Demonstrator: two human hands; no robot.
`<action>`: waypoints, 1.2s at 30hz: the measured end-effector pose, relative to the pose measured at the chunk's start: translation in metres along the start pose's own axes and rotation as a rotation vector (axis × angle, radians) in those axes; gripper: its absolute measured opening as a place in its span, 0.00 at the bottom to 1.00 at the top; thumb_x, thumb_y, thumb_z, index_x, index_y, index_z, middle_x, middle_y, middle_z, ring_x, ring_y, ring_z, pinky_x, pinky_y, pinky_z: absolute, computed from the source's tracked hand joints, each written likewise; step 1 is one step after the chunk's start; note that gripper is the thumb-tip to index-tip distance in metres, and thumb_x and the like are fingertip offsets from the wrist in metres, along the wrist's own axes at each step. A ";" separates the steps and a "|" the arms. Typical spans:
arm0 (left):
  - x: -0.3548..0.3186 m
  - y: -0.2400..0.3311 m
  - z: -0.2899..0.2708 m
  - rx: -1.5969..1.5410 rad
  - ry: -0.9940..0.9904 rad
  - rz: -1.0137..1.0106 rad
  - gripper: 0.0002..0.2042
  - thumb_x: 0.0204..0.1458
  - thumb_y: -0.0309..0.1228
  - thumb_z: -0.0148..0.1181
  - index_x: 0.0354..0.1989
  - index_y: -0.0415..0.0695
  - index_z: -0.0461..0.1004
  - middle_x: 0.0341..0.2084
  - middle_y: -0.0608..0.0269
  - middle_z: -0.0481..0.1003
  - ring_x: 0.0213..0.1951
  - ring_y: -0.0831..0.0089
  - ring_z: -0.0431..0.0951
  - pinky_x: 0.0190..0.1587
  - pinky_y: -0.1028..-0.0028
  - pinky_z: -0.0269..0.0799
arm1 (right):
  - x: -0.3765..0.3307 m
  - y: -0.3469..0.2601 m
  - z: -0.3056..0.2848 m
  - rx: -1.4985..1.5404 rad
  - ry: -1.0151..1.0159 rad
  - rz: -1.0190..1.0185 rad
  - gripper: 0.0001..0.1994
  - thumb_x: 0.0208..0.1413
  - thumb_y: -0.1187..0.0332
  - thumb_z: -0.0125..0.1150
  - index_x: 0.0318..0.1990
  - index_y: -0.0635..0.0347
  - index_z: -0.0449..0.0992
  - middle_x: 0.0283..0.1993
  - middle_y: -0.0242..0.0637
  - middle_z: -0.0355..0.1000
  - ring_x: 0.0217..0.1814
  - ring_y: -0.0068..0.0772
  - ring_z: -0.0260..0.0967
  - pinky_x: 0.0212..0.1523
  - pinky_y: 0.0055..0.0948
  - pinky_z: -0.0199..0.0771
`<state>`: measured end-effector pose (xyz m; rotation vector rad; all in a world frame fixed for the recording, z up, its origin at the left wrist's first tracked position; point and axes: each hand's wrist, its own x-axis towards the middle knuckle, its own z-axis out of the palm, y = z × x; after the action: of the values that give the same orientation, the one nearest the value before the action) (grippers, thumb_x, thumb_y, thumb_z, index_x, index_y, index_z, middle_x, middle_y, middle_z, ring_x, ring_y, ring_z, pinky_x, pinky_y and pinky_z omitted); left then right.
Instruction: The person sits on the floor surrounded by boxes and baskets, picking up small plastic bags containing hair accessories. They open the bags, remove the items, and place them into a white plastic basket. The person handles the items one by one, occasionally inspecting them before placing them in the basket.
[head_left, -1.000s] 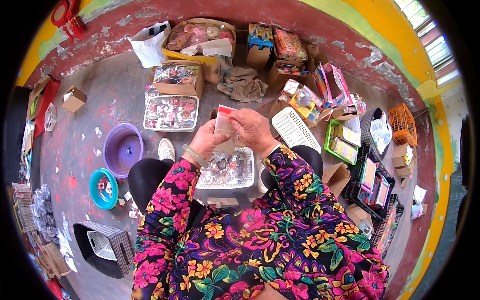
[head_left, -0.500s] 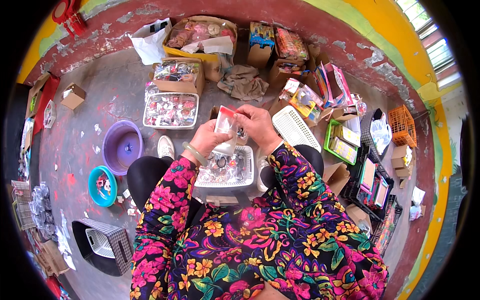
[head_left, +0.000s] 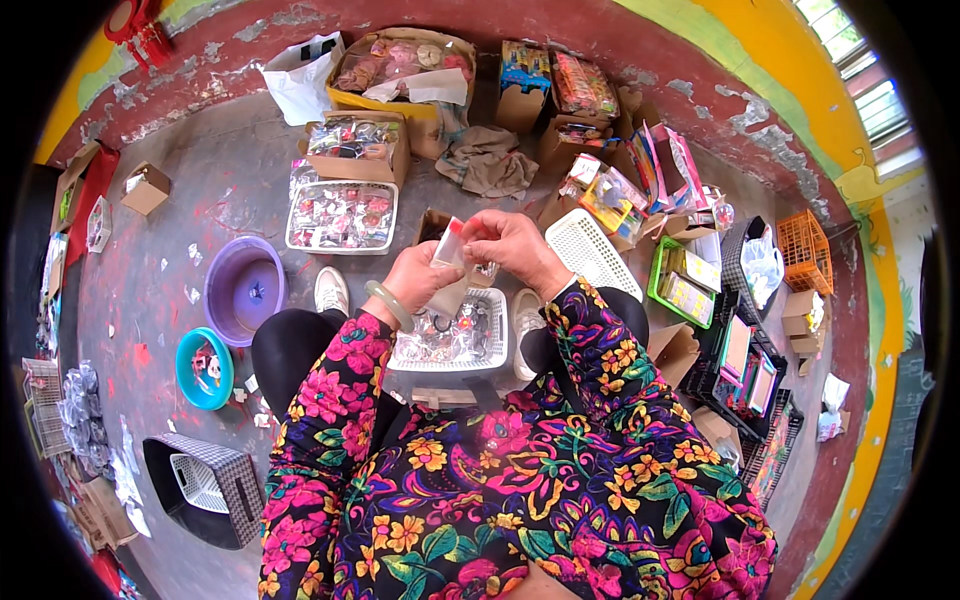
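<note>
Watching remotely, I'd lightly steady the clear, red-edged plastic bag (head_left: 448,246) pinched in the left hand (head_left: 424,276) above the white rectangular plastic basket (head_left: 445,366), avoiding creases — whether the right hand (head_left: 514,251), fingers curled, grips it, I can't tell.

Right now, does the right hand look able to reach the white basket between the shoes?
Probably yes: the right hand is nearby, and the white basket looks uncovered at right; the left hand and clear bag overlap only its upper left.
</note>
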<state>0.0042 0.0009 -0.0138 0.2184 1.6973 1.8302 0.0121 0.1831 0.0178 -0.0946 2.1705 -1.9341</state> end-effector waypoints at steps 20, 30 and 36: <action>-0.011 0.021 -0.001 -0.113 -0.048 -0.079 0.18 0.39 0.19 0.61 0.42 0.36 0.68 0.34 0.61 0.74 0.35 0.76 0.74 0.39 0.77 0.70 | -0.003 -0.007 -0.058 0.109 0.363 -0.026 0.07 0.49 0.69 0.59 0.33 0.61 0.75 0.21 0.25 0.69 0.19 0.14 0.64 0.18 0.12 0.61; -0.005 0.017 0.010 0.410 -0.172 -0.017 0.16 0.37 0.21 0.57 0.39 0.36 0.70 0.31 0.60 0.74 0.35 0.74 0.74 0.38 0.76 0.69 | -0.028 -0.008 -0.043 -0.209 -0.141 0.206 0.10 0.43 0.67 0.60 0.30 0.66 0.76 0.24 0.31 0.71 0.28 0.18 0.64 0.31 0.20 0.64; 0.008 0.010 -0.002 0.034 0.118 -0.003 0.18 0.45 0.23 0.58 0.46 0.33 0.64 0.31 0.61 0.72 0.33 0.78 0.71 0.34 0.82 0.68 | -0.047 -0.026 -0.120 -0.122 0.315 0.213 0.07 0.44 0.68 0.61 0.27 0.63 0.76 0.16 0.25 0.64 0.12 0.12 0.50 0.12 0.15 0.44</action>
<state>-0.0064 0.0033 -0.0069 0.1238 1.8091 1.8445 0.0288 0.3056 0.0616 0.4324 2.3767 -1.7955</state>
